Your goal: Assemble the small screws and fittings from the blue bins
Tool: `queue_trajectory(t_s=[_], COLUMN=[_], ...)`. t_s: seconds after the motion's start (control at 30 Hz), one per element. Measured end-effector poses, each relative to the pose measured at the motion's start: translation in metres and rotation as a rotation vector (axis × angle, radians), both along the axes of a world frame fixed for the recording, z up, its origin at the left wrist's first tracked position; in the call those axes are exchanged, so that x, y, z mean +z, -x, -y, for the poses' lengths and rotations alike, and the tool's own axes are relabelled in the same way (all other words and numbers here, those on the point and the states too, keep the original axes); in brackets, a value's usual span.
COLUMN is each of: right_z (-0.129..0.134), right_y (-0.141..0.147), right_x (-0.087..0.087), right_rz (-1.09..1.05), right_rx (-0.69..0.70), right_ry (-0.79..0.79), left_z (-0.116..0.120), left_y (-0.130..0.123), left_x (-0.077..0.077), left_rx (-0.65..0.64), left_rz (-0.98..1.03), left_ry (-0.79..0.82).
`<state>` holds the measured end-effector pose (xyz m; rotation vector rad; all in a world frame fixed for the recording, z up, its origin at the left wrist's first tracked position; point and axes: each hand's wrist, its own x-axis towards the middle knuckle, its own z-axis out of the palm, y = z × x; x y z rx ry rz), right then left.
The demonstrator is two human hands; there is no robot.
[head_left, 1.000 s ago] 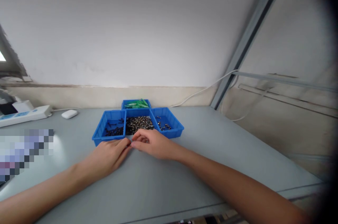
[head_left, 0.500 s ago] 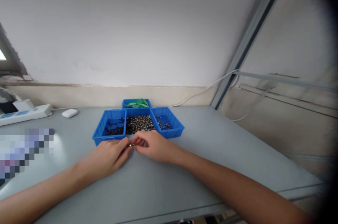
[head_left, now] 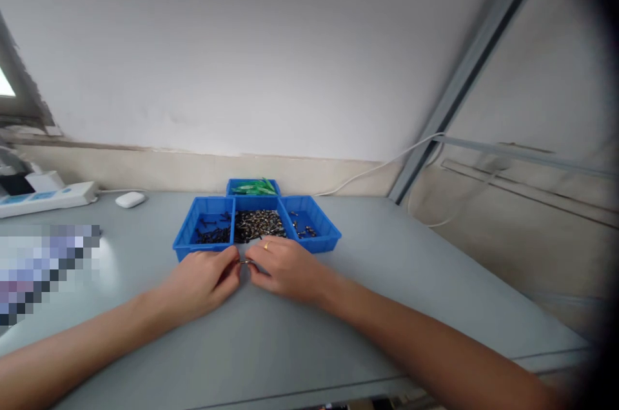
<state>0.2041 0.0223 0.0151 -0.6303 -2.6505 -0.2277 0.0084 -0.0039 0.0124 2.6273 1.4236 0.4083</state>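
Observation:
My left hand pinches one end of a small metal part, just in front of the blue bins. Facing it, my right hand has its thumb and fingers closed on the other end; a ring shows on one finger. Black screws lie in the left blue bin. The middle bin holds a heap of small metal pieces. Several metal pieces rest in the right blue bin. Green items fill the small bin behind.
On the left stand a white power strip, a white rounded case and a blurred-out flat object. A white cable runs along the wall to a metal post at the right.
My fingertips have drawn slightly apart, showing more of the small part between them. My right hand's fingers have shifted. The view has moved slightly.

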Motion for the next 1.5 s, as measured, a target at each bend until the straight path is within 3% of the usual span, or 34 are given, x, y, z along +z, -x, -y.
queue_trajectory(t_s=[0.1, 0.23, 0.43, 0.9, 1.5], right_z=[-0.004, -0.011, -0.013, -0.006, -0.002], right_y=[-0.001, 0.000, -0.002, -0.010, -0.008], right_x=[0.005, 0.009, -0.003, -0.005, 0.001], right_rz=[0.018, 0.068, -0.069, -0.020, -0.104], right_rx=[-0.023, -0.101, -0.158, 0.005, 0.023], right_ry=[-0.014, 0.123, 0.320, 0.380, 0.493], left_z=[0.000, -0.001, -0.002, -0.004, -0.005], left_y=[0.001, 0.004, 0.005, 0.005, 0.004], left_x=[0.002, -0.001, -0.008, -0.011, -0.011], left_rx=[0.019, -0.013, -0.100, -0.160, -0.215], left_rz=[0.000, -0.033, -0.074, -0.112, -0.164], left_ry=[0.001, -0.048, -0.168, -0.178, -0.211])
